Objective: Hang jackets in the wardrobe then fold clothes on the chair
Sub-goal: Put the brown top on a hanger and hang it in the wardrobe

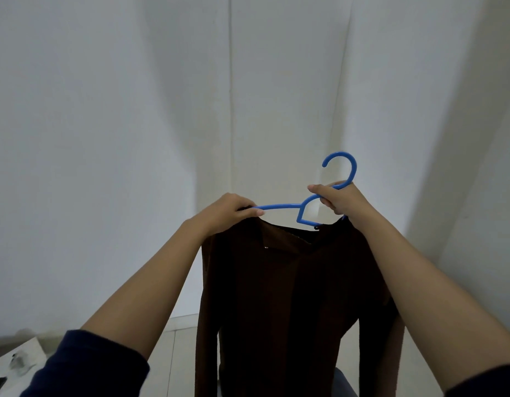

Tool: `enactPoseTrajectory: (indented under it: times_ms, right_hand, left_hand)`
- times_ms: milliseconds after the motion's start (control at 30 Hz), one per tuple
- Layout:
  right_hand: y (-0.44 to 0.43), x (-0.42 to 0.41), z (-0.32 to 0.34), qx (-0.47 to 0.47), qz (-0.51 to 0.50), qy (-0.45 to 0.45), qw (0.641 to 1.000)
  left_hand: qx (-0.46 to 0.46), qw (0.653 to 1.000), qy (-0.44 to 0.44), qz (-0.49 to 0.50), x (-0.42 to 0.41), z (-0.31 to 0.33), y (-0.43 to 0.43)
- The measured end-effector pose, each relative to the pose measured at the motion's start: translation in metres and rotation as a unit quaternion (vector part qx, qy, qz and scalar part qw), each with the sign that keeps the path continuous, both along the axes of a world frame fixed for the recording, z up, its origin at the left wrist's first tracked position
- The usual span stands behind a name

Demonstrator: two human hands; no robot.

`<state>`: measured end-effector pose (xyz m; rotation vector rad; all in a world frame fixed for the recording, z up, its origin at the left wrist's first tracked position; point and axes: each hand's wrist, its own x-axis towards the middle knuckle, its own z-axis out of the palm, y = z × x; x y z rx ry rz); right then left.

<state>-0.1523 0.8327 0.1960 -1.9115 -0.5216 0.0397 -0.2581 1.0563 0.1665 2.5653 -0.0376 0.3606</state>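
Before a white wall, our left hand (pixel 229 209) and right hand (pixel 338 200) grip a blue hanger (pixel 279 207) carrying a brown jacket (pixel 285 296); the loosely seated left shoulder could slip off.

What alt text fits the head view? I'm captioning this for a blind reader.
Two bare hands hold up a dark brown jacket on a blue plastic hanger before white panels: the left hand grips the hanger's arm and the jacket's shoulder, the right hand the hanger's neck below the free hook.
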Motion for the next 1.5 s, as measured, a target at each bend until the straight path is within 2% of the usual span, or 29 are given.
enactPoseTrajectory:
  times_ms: [133,233,300,400,467,533,667,767,900,1133,1233,1333,1433,1500]
  right_hand:
    - [-0.013,-0.004,-0.001,-0.020,-0.017,-0.002,1.000]
    - [-0.022,-0.008,-0.014,-0.060,-0.027,-0.004,0.998]
    - [-0.026,-0.012,-0.025,-0.062,-0.047,-0.005,0.997]
    - [-0.035,-0.016,-0.035,-0.034,-0.076,0.000,0.996]
    - [-0.046,-0.017,-0.036,-0.008,-0.085,0.007,0.996]
    - [-0.059,-0.017,-0.035,0.012,-0.092,0.021,0.996]
    - [-0.088,-0.021,-0.027,0.016,-0.101,0.031,0.994]
    - [-0.118,-0.028,-0.017,0.032,-0.108,0.035,0.993]
    - [-0.171,-0.045,0.003,0.052,-0.112,0.026,0.992]
    - [-0.300,-0.104,0.033,0.038,-0.150,-0.054,0.986]
    - [-0.356,-0.138,0.033,0.121,-0.133,-0.046,0.983]
    - [-0.403,-0.170,0.035,0.167,-0.165,-0.067,0.970]
    - [-0.451,-0.202,0.036,0.197,-0.209,-0.084,0.954]
    - [-0.479,-0.222,0.038,0.206,-0.243,-0.095,0.943]
  left_hand:
    - [0.029,0.999,-0.042,0.000,0.004,-0.002,-0.008]
    - [-0.044,0.992,-0.118,0.003,0.004,-0.002,-0.024]
    - [-0.085,0.986,-0.143,-0.032,0.001,-0.001,-0.045]
    - [-0.060,0.988,-0.073,-0.122,-0.001,-0.004,-0.075]
    - [-0.081,0.985,-0.027,-0.151,-0.001,-0.010,-0.079]
    - [-0.051,0.990,-0.027,-0.129,0.003,-0.017,-0.077]
    - [0.078,0.993,-0.047,-0.073,0.013,-0.027,-0.089]
    - [0.069,0.989,-0.124,-0.053,0.020,-0.024,-0.111]
    - [0.025,0.979,-0.180,-0.092,0.023,-0.008,-0.151]
    - [0.006,0.959,-0.239,-0.154,0.010,0.038,-0.260]
    - [-0.004,0.954,-0.224,-0.198,-0.002,0.048,-0.316]
    - [-0.010,0.940,-0.244,-0.238,-0.014,0.047,-0.367]
    - [-0.018,0.926,-0.300,-0.226,-0.032,0.034,-0.419]
    - [-0.024,0.934,-0.290,-0.205,-0.042,0.018,-0.444]
